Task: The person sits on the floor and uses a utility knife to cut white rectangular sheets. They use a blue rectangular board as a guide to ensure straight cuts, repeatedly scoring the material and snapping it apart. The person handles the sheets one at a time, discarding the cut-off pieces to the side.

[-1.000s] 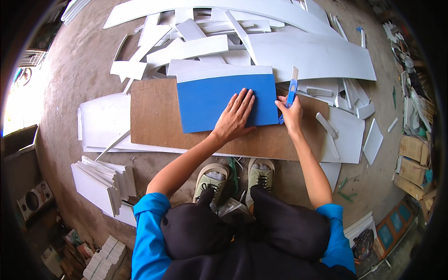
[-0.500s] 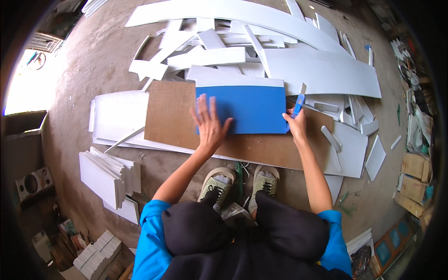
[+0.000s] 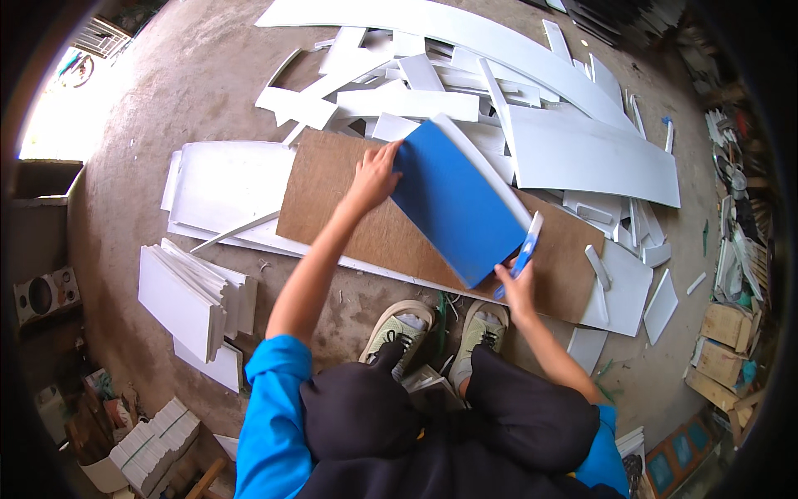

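A blue rectangular board [image 3: 457, 200] lies slanted over a brown wooden board [image 3: 324, 187]. My left hand [image 3: 379, 173] has its fingers closed over the blue board's upper left corner. My right hand [image 3: 519, 287] grips a blue utility knife [image 3: 529, 247], its pale blade end pointing up and away. The thumb side of that same hand touches the blue board's lower corner. A white strip [image 3: 486, 162] shows along the blue board's far long edge. Beneath the brown board lie large white sheets [image 3: 224, 179].
White offcuts [image 3: 407, 104] are heaped on the floor beyond the boards, with long curved white panels [image 3: 590, 154] at the far right. A stack of white pieces [image 3: 187, 291] stands at the left. My shoes [image 3: 399, 328] are close to the near edge. Cardboard boxes [image 3: 723, 337] line the right side.
The blue board has turned clockwise from straight to slanted. My left hand has gone from lying flat to grasping its corner. My right hand has come nearer, still with the knife.
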The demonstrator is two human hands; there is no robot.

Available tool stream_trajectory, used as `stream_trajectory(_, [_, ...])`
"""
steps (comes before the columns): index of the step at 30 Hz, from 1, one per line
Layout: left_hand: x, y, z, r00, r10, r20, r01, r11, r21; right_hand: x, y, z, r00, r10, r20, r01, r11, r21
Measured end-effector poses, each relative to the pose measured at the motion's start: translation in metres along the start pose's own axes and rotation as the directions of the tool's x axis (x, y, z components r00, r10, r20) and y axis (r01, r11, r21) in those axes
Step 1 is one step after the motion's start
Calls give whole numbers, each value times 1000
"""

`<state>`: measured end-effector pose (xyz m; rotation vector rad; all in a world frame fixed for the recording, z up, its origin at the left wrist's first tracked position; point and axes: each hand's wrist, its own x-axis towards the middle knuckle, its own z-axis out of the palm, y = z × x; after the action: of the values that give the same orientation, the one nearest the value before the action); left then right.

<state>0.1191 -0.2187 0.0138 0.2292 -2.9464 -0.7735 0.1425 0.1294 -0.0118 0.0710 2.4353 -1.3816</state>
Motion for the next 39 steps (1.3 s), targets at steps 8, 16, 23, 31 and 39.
stream_trajectory(8, [26,23,2,994,93,-56,-77,967,242,16,-53,-51,996,82,34,-89,928,361])
stream_trajectory(16, [-31,52,-59,976,72,204,-113,975,193,40,-57,-75,984,180,-1,-173,950,261])
stream_trajectory(23, [-106,113,-20,887,223,404,-367,871,325,30,-60,-62,998,49,38,-57,963,264])
stream_trajectory(31, [-117,130,47,909,350,226,-410,849,333,18,-50,-53,992,-85,97,52,953,298])
stream_trajectory(39, [-96,145,34,916,312,251,-381,870,311,26,-44,-46,976,-23,216,-64,919,389])
